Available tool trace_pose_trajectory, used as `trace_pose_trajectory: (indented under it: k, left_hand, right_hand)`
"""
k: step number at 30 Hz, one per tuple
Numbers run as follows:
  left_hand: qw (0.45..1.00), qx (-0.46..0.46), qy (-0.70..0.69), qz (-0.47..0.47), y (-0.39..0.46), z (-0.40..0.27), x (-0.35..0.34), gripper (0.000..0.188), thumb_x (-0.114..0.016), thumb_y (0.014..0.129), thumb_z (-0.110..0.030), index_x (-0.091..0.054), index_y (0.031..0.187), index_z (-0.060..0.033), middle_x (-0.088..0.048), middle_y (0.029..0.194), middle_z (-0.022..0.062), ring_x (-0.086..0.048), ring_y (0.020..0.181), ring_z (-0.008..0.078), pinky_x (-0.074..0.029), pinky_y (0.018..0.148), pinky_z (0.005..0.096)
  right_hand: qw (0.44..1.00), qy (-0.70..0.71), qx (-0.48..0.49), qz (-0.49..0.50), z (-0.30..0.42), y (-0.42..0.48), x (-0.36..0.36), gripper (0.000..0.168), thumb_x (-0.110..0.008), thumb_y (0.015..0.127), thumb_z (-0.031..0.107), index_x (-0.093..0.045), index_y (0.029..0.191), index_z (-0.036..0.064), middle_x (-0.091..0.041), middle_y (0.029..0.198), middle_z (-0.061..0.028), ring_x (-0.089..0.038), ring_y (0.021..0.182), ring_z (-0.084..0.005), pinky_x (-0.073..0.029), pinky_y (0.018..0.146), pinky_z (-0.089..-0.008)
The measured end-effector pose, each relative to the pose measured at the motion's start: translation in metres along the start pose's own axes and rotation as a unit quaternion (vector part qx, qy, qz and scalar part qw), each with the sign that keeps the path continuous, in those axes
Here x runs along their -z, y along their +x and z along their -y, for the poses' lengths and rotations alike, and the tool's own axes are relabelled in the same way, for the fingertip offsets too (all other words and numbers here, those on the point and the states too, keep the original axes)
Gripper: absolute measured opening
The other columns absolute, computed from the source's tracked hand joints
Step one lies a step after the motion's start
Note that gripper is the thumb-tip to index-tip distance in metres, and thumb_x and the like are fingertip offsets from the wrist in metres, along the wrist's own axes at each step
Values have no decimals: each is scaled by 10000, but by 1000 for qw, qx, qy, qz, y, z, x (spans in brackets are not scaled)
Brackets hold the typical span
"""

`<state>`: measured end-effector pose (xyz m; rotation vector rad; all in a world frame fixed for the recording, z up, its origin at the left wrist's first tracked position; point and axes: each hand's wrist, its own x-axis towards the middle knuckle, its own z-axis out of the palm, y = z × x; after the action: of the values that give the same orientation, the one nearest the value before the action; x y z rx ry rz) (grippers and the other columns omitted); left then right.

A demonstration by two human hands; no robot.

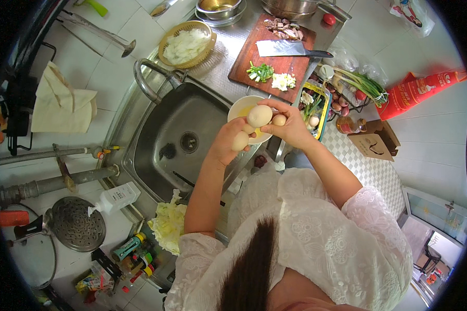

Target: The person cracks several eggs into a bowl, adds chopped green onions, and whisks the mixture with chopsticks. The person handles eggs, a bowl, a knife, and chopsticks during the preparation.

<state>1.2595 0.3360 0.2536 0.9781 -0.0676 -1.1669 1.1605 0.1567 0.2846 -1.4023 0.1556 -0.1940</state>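
Observation:
Over a white bowl (233,113) with yellow liquid egg in it, my two hands meet. My left hand (222,144) holds pale eggs or eggshells, one of them a rounded shell (240,141) low in the palm. Another egg-shaped shell (260,116) sits highest, between the fingers of both hands. Fingers of my right hand (290,122) are around it, with a smaller brownish shell (279,120) in the same grip. Whether these are whole or cracked I cannot tell. The bowl stands near the counter edge, right of the sink (190,112), and is partly hidden by my hands.
Beyond the bowl, a wooden cutting board (253,50) carries a cleaver (282,48), chopped scallion (260,72) and sliced meat. A faucet (146,79) arches over the sink. A basket (210,41) holds pale sliced vegetable. Cabbage leaves (169,221) lie by my left forearm.

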Motion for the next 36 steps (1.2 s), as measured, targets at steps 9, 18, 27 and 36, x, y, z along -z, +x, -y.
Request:
trace_pose_trajectory:
  k: [9,18,27,36]
  left_hand:
    - [986,-17,157,-56,-6,-18,-11,368,-587,878,-248,-568,1149,-1,-612,923,55,-600,763,108,-473,473,234]
    - [902,-119,364,-200,14,-3,-16,425,-779,730,-208,-633,1075,-8,-410,1182,83,-619,831,167,-555,500,250]
    - [815,-226,488,-217,34,21,10,341,-761,733,-177,-670,1040,-62,-444,1159,81,-604,873,169,-552,570,252]
    - [784,-263,520,-215,28,14,-2,330,-767,692,-139,-681,1001,-63,-447,1153,105,-538,1015,226,-474,857,317]
  right_hand:
    - [994,-97,-28,49,12,16,-2,444,-726,728,60,-601,1152,15,-646,1042,-63,-589,940,-117,-482,842,-269]
    - [949,-305,-49,-55,4,18,-9,394,-688,724,146,-655,1095,14,-683,843,-113,-634,758,-122,-509,715,-272]
    - [930,-358,11,-84,10,14,-13,349,-678,678,201,-675,993,51,-623,723,-220,-624,696,-364,-511,648,-384]
    - [911,-401,63,-72,12,15,-12,268,-659,679,179,-663,921,65,-609,678,-205,-611,663,-371,-504,615,-423]
